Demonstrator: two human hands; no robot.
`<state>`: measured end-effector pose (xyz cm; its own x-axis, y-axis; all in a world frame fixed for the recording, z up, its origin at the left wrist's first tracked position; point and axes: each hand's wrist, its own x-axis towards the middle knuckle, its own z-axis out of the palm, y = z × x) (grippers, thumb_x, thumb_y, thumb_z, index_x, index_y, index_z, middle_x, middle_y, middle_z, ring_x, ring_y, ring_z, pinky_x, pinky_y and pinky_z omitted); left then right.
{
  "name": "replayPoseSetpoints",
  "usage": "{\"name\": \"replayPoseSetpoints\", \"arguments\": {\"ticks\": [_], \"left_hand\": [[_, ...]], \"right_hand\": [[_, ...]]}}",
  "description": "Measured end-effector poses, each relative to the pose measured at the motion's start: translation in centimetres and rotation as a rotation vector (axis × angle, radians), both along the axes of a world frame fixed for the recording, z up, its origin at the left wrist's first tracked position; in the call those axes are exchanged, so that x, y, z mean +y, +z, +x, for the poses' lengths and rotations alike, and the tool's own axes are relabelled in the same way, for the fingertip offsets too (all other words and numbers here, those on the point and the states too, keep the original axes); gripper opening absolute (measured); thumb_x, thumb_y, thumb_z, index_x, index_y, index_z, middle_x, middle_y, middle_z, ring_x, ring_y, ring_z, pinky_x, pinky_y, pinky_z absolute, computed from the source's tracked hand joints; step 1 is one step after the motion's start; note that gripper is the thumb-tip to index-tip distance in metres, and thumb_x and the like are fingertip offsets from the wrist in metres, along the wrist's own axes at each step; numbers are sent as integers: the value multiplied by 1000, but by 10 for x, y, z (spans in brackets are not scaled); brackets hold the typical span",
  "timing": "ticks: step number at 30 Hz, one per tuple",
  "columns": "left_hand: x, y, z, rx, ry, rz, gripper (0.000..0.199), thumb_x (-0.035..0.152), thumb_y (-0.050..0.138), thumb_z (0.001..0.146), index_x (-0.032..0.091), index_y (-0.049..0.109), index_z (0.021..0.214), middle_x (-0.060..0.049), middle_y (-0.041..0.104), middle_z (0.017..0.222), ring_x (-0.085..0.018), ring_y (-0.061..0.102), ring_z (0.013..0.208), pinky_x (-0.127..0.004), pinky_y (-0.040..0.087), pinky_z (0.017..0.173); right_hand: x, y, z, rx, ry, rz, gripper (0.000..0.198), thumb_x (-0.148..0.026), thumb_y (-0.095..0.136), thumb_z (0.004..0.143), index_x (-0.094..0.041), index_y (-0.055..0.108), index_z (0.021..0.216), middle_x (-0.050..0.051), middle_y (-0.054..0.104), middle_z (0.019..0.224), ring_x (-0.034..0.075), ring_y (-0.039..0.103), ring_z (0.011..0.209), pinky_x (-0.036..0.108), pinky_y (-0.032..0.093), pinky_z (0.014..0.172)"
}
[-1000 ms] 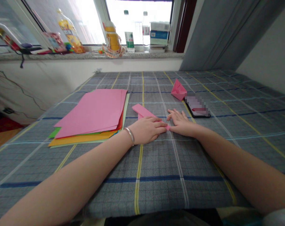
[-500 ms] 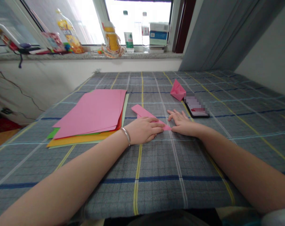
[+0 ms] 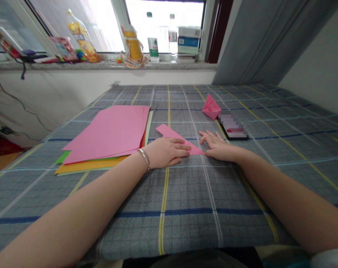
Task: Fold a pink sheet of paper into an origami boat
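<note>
A folded pink sheet of paper point(image 3: 195, 149) lies on the checked cloth between my hands, with a narrow strip reaching toward the upper left and a point toward the right. My left hand point(image 3: 169, 152), with a silver bangle at the wrist, rests flat across the paper, fingers stretched out and hiding part of it. At the paper's right tip is the thumb of my right hand point(image 3: 217, 146), whose other fingers are spread on the cloth. Beyond the right hand, a folded pink paper shape point(image 3: 210, 107) stands beside a phone point(image 3: 232, 126).
To the left lies a stack of coloured paper point(image 3: 110, 130), pink on top with green and orange edges below. On the windowsill point(image 3: 101, 66) stand a yellow drink bottle point(image 3: 83, 39), a yellow cup point(image 3: 133, 46), clear bottles point(image 3: 153, 44) and boxes point(image 3: 189, 41).
My left hand has slid a little to the left along the folded paper, uncovering more of its right end. The right hand has hardly moved.
</note>
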<state>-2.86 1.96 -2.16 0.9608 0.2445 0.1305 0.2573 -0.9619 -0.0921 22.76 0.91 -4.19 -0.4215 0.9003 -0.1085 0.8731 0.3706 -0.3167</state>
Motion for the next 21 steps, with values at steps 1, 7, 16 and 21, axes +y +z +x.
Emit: {"name": "replayPoseSetpoints", "arguments": {"ticks": [1,7,16,21], "left_hand": [[0,0,0,1,0,2,30,29,45,93,23,58,120,-4,56,132,-23,48,124,-38,37,105],[1,-1,-3,-37,-8,-27,29,26,47,91,21,59,117,-6,58,130,-24,49,123,-40,38,105],[-4,-7,10,-274,180,-246,19,19,44,91,15,61,97,-8,66,107,-18,59,103,-33,46,93],[-5,-15,19,-276,248,-226,36,29,42,94,12,52,124,-11,56,129,-21,48,122,-38,37,104]], "right_hand": [[0,0,0,2,-3,-3,32,-18,49,69,-24,46,100,6,21,155,28,6,143,55,6,114],[0,2,-1,15,-12,-1,34,-13,49,68,-24,51,100,4,24,154,29,10,143,57,8,113],[1,14,-6,40,-33,-57,21,-28,51,79,-22,60,97,9,27,153,30,14,142,56,10,112],[-5,4,-19,43,-79,178,37,-56,58,76,-20,61,85,14,41,143,33,32,135,55,24,108]]}}
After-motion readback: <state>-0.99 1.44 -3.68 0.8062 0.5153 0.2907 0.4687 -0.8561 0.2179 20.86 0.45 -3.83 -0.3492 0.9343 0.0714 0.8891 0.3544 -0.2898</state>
